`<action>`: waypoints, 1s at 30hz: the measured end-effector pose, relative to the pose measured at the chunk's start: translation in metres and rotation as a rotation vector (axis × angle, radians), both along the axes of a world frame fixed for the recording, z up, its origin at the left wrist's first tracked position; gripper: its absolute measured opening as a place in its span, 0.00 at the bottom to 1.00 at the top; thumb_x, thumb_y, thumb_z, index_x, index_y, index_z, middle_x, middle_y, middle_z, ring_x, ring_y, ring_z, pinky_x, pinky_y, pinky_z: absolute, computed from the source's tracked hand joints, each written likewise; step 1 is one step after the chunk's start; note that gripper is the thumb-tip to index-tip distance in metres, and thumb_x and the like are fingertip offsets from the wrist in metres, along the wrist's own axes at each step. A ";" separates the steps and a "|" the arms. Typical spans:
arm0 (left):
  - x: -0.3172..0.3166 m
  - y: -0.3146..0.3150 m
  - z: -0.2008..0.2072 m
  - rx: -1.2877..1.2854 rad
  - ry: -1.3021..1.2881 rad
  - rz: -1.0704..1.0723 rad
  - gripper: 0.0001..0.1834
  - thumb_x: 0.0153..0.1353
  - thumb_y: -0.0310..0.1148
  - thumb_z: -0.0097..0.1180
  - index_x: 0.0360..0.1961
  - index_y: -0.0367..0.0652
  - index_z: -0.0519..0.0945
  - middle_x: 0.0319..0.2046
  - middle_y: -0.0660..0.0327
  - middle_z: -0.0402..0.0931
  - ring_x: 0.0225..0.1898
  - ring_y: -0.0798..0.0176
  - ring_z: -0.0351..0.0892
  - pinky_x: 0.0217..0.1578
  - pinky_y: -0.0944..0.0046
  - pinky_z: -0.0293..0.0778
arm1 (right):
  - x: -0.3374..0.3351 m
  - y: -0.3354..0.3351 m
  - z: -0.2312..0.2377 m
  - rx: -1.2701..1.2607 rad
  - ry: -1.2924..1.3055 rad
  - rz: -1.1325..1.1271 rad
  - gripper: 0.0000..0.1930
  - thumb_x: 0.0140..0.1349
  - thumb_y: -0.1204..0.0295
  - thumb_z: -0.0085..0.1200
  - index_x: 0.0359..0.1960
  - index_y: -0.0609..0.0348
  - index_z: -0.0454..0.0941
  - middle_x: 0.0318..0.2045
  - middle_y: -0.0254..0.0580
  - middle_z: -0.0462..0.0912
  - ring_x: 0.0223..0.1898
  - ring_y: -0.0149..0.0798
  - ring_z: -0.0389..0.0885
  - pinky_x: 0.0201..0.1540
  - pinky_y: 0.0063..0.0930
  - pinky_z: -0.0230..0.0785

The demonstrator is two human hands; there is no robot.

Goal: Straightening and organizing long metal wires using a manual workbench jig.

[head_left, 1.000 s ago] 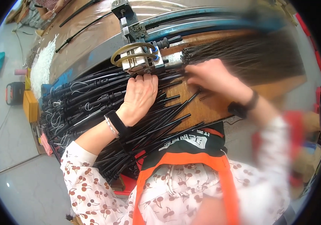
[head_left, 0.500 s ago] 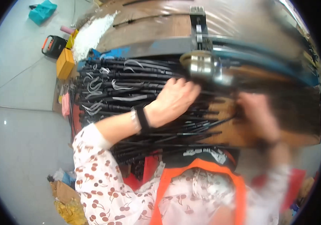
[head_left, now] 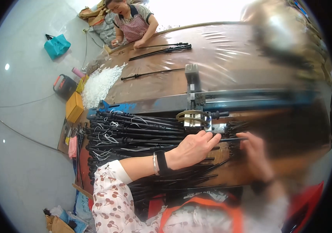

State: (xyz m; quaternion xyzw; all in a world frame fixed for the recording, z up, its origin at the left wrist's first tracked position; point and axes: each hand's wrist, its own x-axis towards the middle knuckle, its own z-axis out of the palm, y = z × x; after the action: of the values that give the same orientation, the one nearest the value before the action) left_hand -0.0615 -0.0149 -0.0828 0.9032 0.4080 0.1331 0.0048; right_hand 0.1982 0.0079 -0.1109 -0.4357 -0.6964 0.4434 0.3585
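Observation:
A thin black rod spans the gap between my two hands, just below a metal clamp-like fixture. My left hand is closed around the rod's left part, fingertips close to the fixture's lower edge. My right hand, partly blurred, pinches the rod's right end between thumb and fingers. Under and beside my left forearm lies a thick layer of similar black rods, several with pale cord loops on them. A small cluster of dark rod ends shows right of the fixture.
A blue-grey rail crosses the table behind the fixture. White strips are heaped at the far left, by a yellow box. More black rods lie on the plastic-covered tabletop, where a co-worker handles something.
The view has tilted up, bringing the co-worker in. My right hand has come nearer my left, and both are lower in the picture, below the fixture.

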 end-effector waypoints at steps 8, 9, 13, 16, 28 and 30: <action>0.015 0.009 0.019 -0.035 0.110 -0.042 0.36 0.46 0.26 0.65 0.60 0.34 0.71 0.35 0.57 0.75 0.38 0.57 0.78 0.33 0.62 0.80 | 0.028 0.018 -0.017 0.258 -0.003 0.051 0.14 0.72 0.71 0.47 0.51 0.64 0.82 0.28 0.43 0.77 0.33 0.36 0.79 0.37 0.28 0.69; 0.017 0.009 0.020 -0.044 0.124 -0.042 0.36 0.45 0.26 0.66 0.59 0.35 0.71 0.35 0.57 0.76 0.38 0.57 0.78 0.33 0.62 0.80 | 0.030 0.017 -0.018 0.255 -0.001 0.044 0.14 0.72 0.71 0.47 0.51 0.64 0.82 0.28 0.43 0.77 0.33 0.36 0.79 0.37 0.28 0.69; 0.022 0.012 0.019 -0.172 0.228 -0.041 0.32 0.47 0.27 0.65 0.56 0.38 0.72 0.36 0.57 0.76 0.37 0.55 0.80 0.32 0.60 0.81 | 0.036 0.019 -0.018 0.426 -0.176 0.189 0.21 0.64 0.82 0.53 0.60 0.65 0.75 0.42 0.49 0.82 0.44 0.45 0.81 0.45 0.36 0.75; 0.041 0.035 0.019 -0.084 0.210 -0.086 0.25 0.52 0.29 0.62 0.53 0.40 0.73 0.36 0.57 0.77 0.37 0.54 0.81 0.31 0.59 0.81 | 0.040 0.031 -0.020 0.620 -0.289 0.220 0.29 0.57 0.85 0.59 0.63 0.65 0.71 0.51 0.51 0.81 0.51 0.51 0.78 0.51 0.41 0.76; 0.134 0.159 0.035 0.119 0.288 -0.114 0.24 0.57 0.19 0.52 0.57 0.43 0.75 0.30 0.55 0.72 0.33 0.52 0.77 0.33 0.54 0.74 | 0.168 0.157 -0.067 0.843 -0.074 -0.105 0.29 0.62 0.58 0.61 0.65 0.49 0.70 0.35 0.49 0.84 0.32 0.47 0.86 0.33 0.40 0.79; 0.143 0.169 0.040 0.129 0.265 -0.106 0.24 0.57 0.19 0.52 0.57 0.42 0.75 0.30 0.55 0.73 0.34 0.51 0.77 0.34 0.54 0.74 | 0.217 0.175 -0.085 0.651 -0.441 -0.341 0.41 0.55 0.54 0.69 0.68 0.58 0.67 0.46 0.56 0.83 0.34 0.46 0.87 0.34 0.36 0.79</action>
State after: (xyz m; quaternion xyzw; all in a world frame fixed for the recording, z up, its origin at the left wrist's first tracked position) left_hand 0.0813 0.1542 -0.0424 0.9316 0.3474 0.0382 -0.0999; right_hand 0.4150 0.1834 -0.1963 -0.4932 -0.7780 0.0310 0.3880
